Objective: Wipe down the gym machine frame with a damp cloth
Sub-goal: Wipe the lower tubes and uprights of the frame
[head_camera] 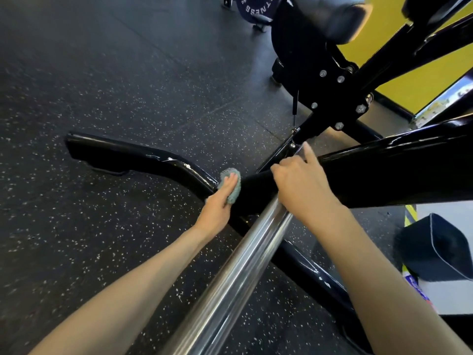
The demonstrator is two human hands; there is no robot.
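Note:
A glossy black machine frame (133,156) curves across the speckled floor and joins a thick black beam (399,172) running to the right. My left hand (217,203) presses a small grey-green cloth (234,187) flat against the frame at that joint, fingers straight. My right hand (302,185) rests on top of the black beam where a chrome bar (235,278) passes under it; most fingers curl over the beam and the index finger points forward.
A black bolted bracket (337,98) and upright struts rise at the upper right, with a padded roller (340,19) above. A yellow wall (399,60) lies behind. A dark padded block (435,249) sits at the right edge. Speckled rubber floor (102,85) spreads to the left.

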